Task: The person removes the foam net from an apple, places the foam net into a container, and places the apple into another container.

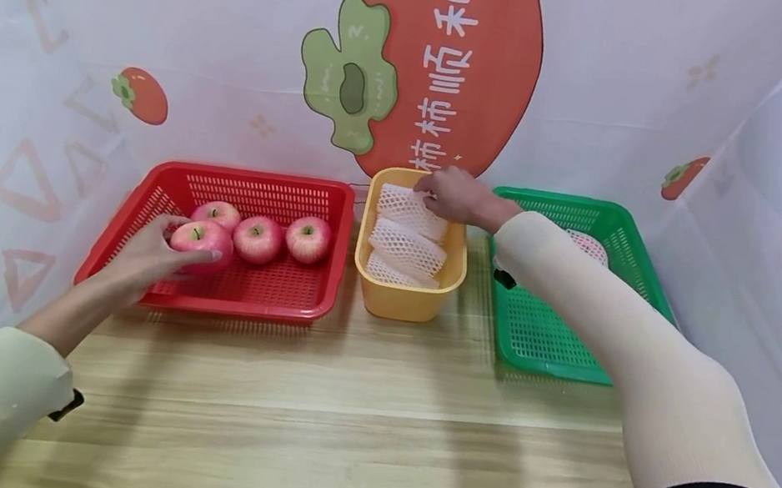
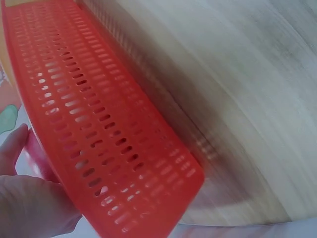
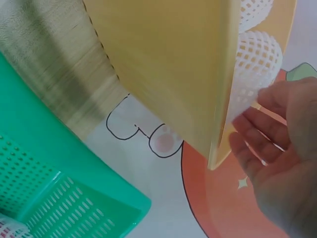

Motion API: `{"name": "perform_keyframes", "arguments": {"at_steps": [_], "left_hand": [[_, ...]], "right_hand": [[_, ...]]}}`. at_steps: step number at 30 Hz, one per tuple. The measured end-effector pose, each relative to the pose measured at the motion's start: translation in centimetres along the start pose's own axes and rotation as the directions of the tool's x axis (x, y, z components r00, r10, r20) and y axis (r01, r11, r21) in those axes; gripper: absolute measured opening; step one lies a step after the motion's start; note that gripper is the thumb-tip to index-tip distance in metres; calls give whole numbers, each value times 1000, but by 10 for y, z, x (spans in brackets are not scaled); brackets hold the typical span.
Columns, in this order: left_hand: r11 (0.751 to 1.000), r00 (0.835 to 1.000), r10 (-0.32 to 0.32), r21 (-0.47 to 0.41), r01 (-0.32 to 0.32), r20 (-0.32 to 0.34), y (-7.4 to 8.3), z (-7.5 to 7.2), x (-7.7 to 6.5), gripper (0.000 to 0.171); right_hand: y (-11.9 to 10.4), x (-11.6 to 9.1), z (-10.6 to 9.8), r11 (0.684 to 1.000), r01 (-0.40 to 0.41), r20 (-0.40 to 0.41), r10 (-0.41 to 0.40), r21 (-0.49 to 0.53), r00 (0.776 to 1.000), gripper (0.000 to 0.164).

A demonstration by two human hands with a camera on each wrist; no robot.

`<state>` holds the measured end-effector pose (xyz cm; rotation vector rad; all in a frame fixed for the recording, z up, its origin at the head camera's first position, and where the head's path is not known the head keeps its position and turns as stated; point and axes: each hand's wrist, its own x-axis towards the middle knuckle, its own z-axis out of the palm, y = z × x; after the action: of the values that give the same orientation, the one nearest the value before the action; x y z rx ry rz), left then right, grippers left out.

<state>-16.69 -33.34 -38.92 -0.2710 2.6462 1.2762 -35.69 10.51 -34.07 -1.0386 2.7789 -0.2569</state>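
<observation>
At the left, my left hand (image 1: 150,254) grips a red apple (image 1: 200,239), thumb across its near side, inside the red basket (image 1: 230,307). Three more apples lie beside it, one of them an apple (image 1: 308,238) near the basket's right wall. In the left wrist view the basket's wall hides most of the held apple (image 2: 38,156). My right hand (image 1: 460,195) reaches over the back of the yellow bin (image 1: 401,303). Thumb and fingertips pinch the edge of a white foam net sleeve (image 3: 255,64) there. Several such sleeves (image 1: 405,248) lie in the bin.
To the right stands a green basket (image 1: 550,344), partly under my right forearm, with a net-wrapped item (image 1: 590,247) in it. All three containers stand along the back of the wooden table (image 1: 346,440), against a printed cloth backdrop (image 1: 239,44). Cloth also rises at both sides.
</observation>
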Motion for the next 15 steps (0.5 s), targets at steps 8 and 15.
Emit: {"name": "perform_keyframes", "arguments": {"at_steps": [8, 15], "left_hand": [[998, 1000, -1, 67, 1, -4, -6, -1, 6, 109], [993, 1000, -27, 113, 25, 11, -11, -7, 9, 109]], "right_hand": [[-1, -1, -2, 1000, -5, 38, 4, 3, 999, 40], [11, -14, -18, 1000, 6, -145, -2, 27, 989, 39]]}}
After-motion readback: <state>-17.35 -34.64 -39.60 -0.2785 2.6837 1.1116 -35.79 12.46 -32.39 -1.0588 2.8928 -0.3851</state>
